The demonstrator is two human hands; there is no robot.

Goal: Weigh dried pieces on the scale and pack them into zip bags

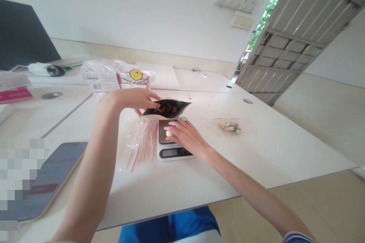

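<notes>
An open pouch (168, 109) with a dark inside and brown pieces in it is held at its left end by my left hand (138, 100). Just in front of it lies a small white digital scale (174, 154) with a dark plate. Over that plate, my right hand (185, 134) has its fingers spread, touching or nearly touching a small whitish piece (169, 133). Several clear zip bags with red strips (144, 146) lie left of the scale. To the right rests a clear bag of pale pieces (230, 127).
A phone (54, 178) lies at the front left. Behind my left hand are plastic-wrapped packages (102, 78), with a white device (45, 69) and a dark screen (25, 36) further left. The white table's (256, 159) front edge runs near my body.
</notes>
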